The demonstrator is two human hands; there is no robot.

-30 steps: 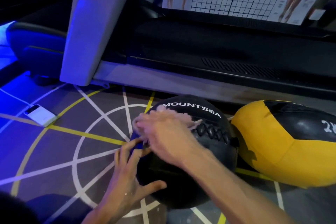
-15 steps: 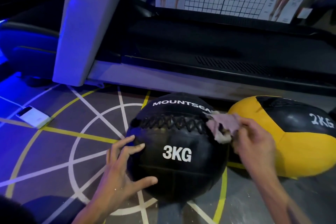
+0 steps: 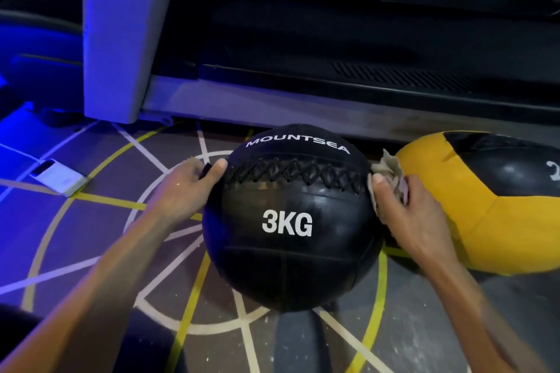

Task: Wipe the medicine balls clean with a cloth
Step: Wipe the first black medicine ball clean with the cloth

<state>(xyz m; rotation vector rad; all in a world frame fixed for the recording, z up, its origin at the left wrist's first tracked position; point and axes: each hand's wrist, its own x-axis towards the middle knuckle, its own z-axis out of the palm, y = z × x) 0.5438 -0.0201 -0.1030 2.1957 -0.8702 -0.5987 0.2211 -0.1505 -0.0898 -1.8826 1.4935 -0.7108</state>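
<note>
Head view is showing the round black leather 3KG medicine ball (image 3: 291, 221) sitting on the line-marked floor (image 3: 100, 221), touching the yellow-and-black medicine ball (image 3: 491, 221). The left hand (image 3: 185, 188) is bracing its left side, fingers (image 3: 218, 166) curving against it; the right hand (image 3: 409, 209) is pinching the crumpled beige cloth (image 3: 388, 166) against its right side. Uneven pressure may be rolling the ball away, or the bunched cloth slipping.

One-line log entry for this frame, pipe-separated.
phase: wiping | left hand: steadies black 3KG medicine ball | right hand: grips beige cloth against ball's right side | yellow-and-black medicine ball: beside, untouched
</note>
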